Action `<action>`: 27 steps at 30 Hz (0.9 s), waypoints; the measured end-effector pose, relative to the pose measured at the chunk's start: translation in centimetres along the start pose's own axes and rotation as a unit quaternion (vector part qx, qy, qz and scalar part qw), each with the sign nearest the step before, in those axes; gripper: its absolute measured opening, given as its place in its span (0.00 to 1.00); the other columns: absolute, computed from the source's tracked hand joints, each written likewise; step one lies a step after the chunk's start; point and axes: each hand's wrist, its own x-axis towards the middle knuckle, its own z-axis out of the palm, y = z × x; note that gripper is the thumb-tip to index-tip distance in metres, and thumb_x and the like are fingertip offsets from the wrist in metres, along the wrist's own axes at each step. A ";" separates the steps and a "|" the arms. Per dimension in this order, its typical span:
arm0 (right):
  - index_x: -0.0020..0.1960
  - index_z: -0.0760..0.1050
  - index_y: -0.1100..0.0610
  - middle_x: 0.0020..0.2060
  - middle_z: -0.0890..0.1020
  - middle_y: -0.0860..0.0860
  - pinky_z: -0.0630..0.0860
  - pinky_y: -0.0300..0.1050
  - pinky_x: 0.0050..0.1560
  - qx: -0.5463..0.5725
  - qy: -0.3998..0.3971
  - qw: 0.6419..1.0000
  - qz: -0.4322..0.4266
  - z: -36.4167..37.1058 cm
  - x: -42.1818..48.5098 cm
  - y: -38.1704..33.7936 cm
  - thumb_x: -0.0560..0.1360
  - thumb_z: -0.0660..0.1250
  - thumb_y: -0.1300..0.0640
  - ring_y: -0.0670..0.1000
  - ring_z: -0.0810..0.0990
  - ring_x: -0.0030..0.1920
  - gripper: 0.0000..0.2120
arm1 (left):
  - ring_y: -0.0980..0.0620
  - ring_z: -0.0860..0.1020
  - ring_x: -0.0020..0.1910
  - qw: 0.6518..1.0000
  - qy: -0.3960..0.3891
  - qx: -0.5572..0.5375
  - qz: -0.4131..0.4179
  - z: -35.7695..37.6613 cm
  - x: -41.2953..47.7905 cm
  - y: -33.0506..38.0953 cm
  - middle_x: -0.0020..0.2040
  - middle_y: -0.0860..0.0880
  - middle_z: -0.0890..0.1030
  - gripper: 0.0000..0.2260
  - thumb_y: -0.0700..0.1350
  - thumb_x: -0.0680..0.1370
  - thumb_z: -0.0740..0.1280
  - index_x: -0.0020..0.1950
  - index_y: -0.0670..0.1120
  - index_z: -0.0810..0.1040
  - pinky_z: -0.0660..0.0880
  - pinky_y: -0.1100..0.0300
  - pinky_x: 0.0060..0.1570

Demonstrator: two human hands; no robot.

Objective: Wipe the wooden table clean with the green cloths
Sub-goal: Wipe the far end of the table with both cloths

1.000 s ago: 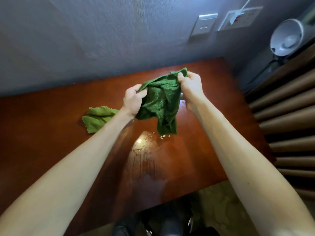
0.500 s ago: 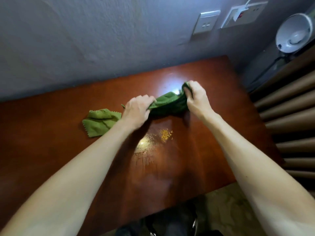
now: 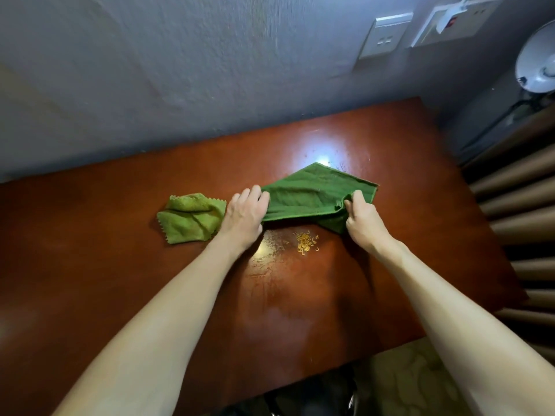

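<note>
Head view: held the dark green cloth [image 3: 312, 193] on the wooden table [image 3: 120, 265], toward its far side. Gripped the cloth's left edge in the curled left hand [image 3: 244, 216]; pinched its bunched right edge in the right hand [image 3: 362, 222]. Had the lighter green cloth [image 3: 192, 217] crumpled just beside the left hand, and yellow crumbs [image 3: 304, 241] on the near side of the dark cloth.

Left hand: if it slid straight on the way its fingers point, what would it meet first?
The left hand grips the dark cloth at its left edge, so that comes first; past it, seemingly bare table, then the wall.
</note>
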 end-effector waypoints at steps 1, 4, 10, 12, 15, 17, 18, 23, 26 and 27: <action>0.47 0.56 0.57 0.32 0.69 0.56 0.64 0.52 0.37 0.010 0.008 1.000 -0.001 0.0 0.1 0.1 0.87 0.55 0.59 0.56 0.63 0.33 0.11 | 0.40 0.73 0.42 0.999 0.024 0.016 0.020 -0.6 0.9 -0.3 0.46 0.43 0.73 0.21 0.25 0.60 0.62 0.49 0.42 0.74 0.72 0.47 0.38; 0.46 0.57 0.58 0.31 0.71 0.58 0.65 0.52 0.35 0.028 0.031 0.999 -0.032 0.5 0.1 -0.2 0.86 0.57 0.60 0.57 0.63 0.32 0.12 | 0.42 0.72 0.43 0.987 0.094 0.077 0.101 -2.0 3.6 -1.5 0.45 0.44 0.73 0.13 0.29 0.70 0.66 0.49 0.44 0.76 0.67 0.50 0.38; 0.45 0.60 0.59 0.35 0.70 0.54 0.62 0.51 0.37 0.027 0.027 0.995 -0.089 2.2 0.4 -2.5 0.86 0.57 0.59 0.56 0.65 0.35 0.12 | 0.43 0.72 0.47 0.974 0.143 0.113 0.137 -2.0 5.9 -5.1 0.50 0.44 0.78 0.08 0.34 0.75 0.66 0.51 0.44 0.78 0.69 0.49 0.45; 0.44 0.61 0.58 0.37 0.69 0.51 0.60 0.50 0.39 -0.025 0.008 0.995 -0.095 2.7 0.3 -2.7 0.86 0.58 0.57 0.56 0.66 0.38 0.13 | 0.42 0.75 0.51 0.987 0.035 0.113 0.110 -1.4 5.0 -6.0 0.55 0.43 0.78 0.19 0.29 0.71 0.69 0.59 0.43 0.77 0.71 0.49 0.47; 0.45 0.63 0.58 0.41 0.70 0.53 0.63 0.51 0.43 -0.066 -0.009 0.994 -0.081 3.0 0.4 -2.7 0.86 0.57 0.56 0.57 0.68 0.41 0.12 | 0.42 0.75 0.59 0.995 -0.080 0.046 0.034 0.3 2.3 -6.4 0.63 0.44 0.76 0.29 0.25 0.69 0.69 0.67 0.43 0.74 0.76 0.49 0.53; 0.46 0.63 0.59 0.41 0.70 0.54 0.65 0.53 0.44 -0.061 -0.026 0.997 -0.049 2.7 0.5 -2.7 0.87 0.56 0.55 0.57 0.68 0.42 0.12 | 0.43 0.74 0.61 0.998 -0.063 -0.020 -0.015 1.1 0.6 -5.4 0.64 0.44 0.75 0.27 0.24 0.68 0.67 0.66 0.42 0.74 0.79 0.48 0.53; 0.46 0.63 0.59 0.40 0.70 0.54 0.66 0.53 0.43 -0.047 -0.034 0.998 -0.033 2.4 0.6 -2.8 0.87 0.55 0.55 0.57 0.68 0.41 0.12 | 0.43 0.74 0.60 0.997 -0.050 -0.050 -0.033 1.4 -0.2 -4.6 0.62 0.44 0.76 0.25 0.25 0.68 0.67 0.63 0.41 0.75 0.80 0.49 0.52; 0.46 0.62 0.58 0.39 0.71 0.55 0.65 0.52 0.43 0.018 -0.055 0.998 0.030 -0.2 0.9 -2.3 0.88 0.52 0.51 0.53 0.66 0.38 0.14 | 0.44 0.73 0.52 0.988 -0.026 -0.148 -0.047 1.6 -2.9 -1.4 0.52 0.44 0.79 0.17 0.39 0.72 0.60 0.59 0.41 0.77 0.77 0.45 0.50; 0.44 0.62 0.55 0.39 0.69 0.53 0.67 0.51 0.43 0.042 -0.090 0.994 0.038 -1.7 0.6 -1.1 0.88 0.54 0.50 0.52 0.69 0.38 0.15 | 0.43 0.75 0.52 0.987 -0.058 -0.152 -0.001 1.7 -4.3 -0.4 0.52 0.45 0.81 0.21 0.46 0.73 0.57 0.63 0.42 0.77 0.80 0.43 0.49; 0.43 0.62 0.55 0.38 0.69 0.52 0.68 0.51 0.43 0.035 -0.104 0.993 0.030 -2.1 0.3 -0.7 0.87 0.55 0.51 0.50 0.70 0.37 0.15 | 0.43 0.76 0.56 0.987 -0.067 -0.148 0.018 1.8 -4.8 -0.1 0.57 0.45 0.82 0.24 0.48 0.74 0.58 0.67 0.42 0.78 0.81 0.43 0.51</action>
